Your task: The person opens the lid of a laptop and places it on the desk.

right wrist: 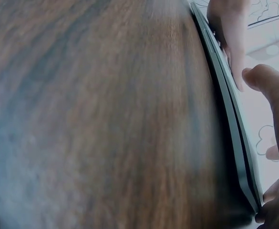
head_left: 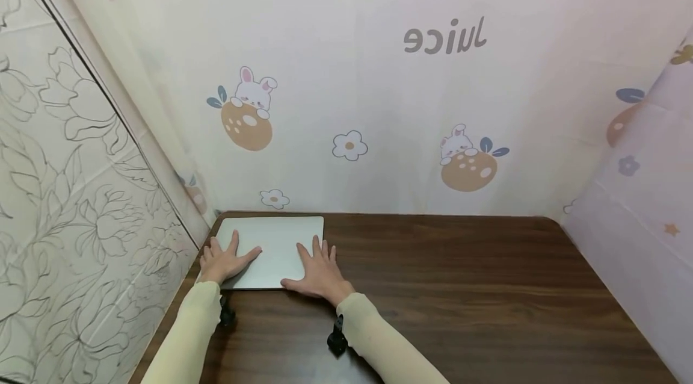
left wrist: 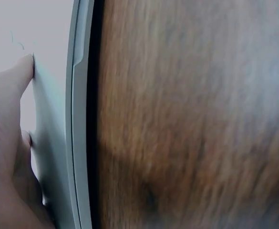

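A closed silver laptop lies at the far left corner of the brown table, its front edge facing me. My left hand rests on its left side, fingers spread and thumb pointing inward across the lid. At the right side lies my right hand, its fingers spread toward the far right corner and its thumb at the front edge. In the left wrist view the laptop's front edge shows a thin seam and a shallow notch. The right wrist view shows both hands over the lid, with the laptop's side close to the wood.
The dark wooden table stretches to the right of the laptop. Behind it hangs a pale curtain with rabbit and fruit prints. A flower-patterned panel borders the left side, and another printed cloth the right.
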Available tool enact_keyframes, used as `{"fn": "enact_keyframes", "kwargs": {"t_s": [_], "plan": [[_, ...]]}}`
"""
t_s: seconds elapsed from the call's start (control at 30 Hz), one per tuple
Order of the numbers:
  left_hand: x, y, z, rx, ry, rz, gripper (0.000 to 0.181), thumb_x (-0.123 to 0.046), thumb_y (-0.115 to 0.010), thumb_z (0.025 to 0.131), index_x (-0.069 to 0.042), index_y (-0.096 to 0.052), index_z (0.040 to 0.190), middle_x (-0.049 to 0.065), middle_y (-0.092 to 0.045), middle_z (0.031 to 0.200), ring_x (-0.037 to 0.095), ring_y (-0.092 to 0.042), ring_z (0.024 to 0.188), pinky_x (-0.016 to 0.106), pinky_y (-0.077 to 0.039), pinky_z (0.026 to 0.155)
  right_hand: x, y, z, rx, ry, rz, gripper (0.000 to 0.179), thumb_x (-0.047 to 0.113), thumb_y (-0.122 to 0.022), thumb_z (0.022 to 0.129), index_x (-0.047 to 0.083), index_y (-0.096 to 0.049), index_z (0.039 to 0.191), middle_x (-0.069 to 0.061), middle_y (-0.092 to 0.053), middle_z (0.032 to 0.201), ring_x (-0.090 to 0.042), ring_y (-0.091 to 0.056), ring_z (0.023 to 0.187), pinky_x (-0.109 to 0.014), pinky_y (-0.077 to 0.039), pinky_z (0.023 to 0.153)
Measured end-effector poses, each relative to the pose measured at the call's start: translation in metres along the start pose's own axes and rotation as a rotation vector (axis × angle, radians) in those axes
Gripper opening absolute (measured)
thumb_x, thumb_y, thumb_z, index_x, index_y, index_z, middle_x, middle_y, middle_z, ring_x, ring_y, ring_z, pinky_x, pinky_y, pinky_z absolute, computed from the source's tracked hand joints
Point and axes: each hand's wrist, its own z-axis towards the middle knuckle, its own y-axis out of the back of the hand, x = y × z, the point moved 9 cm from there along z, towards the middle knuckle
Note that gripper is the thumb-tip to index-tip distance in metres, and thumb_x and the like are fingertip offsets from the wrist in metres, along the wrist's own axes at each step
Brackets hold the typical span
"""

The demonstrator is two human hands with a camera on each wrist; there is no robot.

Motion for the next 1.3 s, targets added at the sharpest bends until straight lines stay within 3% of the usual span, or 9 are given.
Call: {"fn": "enact_keyframes", "kwargs": {"t_s": [0.23,0.47,0.67,0.83,1.03,1.3], "plan": [[-0.013,-0.006,-0.002,0.006,0.001,-0.02,0.114,-0.082,-0.045,0.09,-0.01,0.0,0.166,0.046,0.019,0.158,0.07,0.01,0.146,0.079,0.006,0.115,-0.008,0.002,-0.004,0.01,-0.019,-0.013,0.101,0.08,-0.058,0.084,0.02,-0.037,0.162,-0.029,-0.01,0.169,-0.056,-0.008,0.155,-0.072,-0.011,0.121],[-0.021,-0.011,-0.006,0.021,-0.006,-0.039,0.115,-0.082,-0.048,0.089,-0.01,-0.001,0.166,0.046,0.019,0.158,0.07,0.012,0.145,0.078,0.01,0.115,-0.016,0.002,-0.01,0.011,-0.047,-0.018,0.097,0.079,-0.059,0.085,0.021,-0.04,0.16,-0.027,-0.008,0.17,-0.054,-0.005,0.156,-0.07,-0.01,0.123],[-0.012,-0.011,-0.01,0.017,-0.051,0.007,0.113,-0.08,-0.049,0.09,-0.009,-0.005,0.166,0.044,0.015,0.161,0.068,0.004,0.147,0.08,-0.001,0.115,-0.017,0.001,-0.013,0.014,-0.027,-0.008,0.092,0.077,-0.058,0.087,0.021,-0.042,0.159,-0.026,-0.01,0.17,-0.053,-0.005,0.156,-0.068,-0.011,0.124],[-0.003,-0.008,-0.008,-0.042,-0.096,0.038,0.124,-0.083,-0.052,0.086,-0.001,-0.001,0.165,0.043,0.008,0.163,0.067,-0.003,0.148,0.079,-0.009,0.116,-0.019,0.003,-0.013,0.001,-0.017,0.003,0.096,0.075,-0.06,0.086,0.016,-0.041,0.159,-0.027,-0.011,0.17,-0.052,-0.008,0.156,-0.064,-0.016,0.125],[0.006,-0.006,-0.002,-0.091,-0.11,0.019,0.132,-0.084,-0.057,0.083,0.004,0.001,0.163,0.043,0.004,0.163,0.064,0.002,0.15,0.08,-0.002,0.115,-0.023,0.008,-0.013,-0.024,-0.04,0.014,0.102,0.077,-0.058,0.086,0.014,-0.034,0.162,-0.028,-0.009,0.17,-0.05,-0.01,0.157,-0.061,-0.016,0.126],[0.008,-0.008,-0.002,-0.063,-0.131,0.025,0.127,-0.083,-0.055,0.084,0.001,-0.001,0.164,0.042,0.006,0.163,0.063,0.007,0.15,0.081,0.006,0.113,-0.022,0.006,-0.013,0.002,-0.043,0.005,0.105,0.08,-0.058,0.085,0.015,-0.032,0.163,-0.03,-0.004,0.17,-0.05,-0.01,0.156,-0.059,-0.017,0.126]]}}
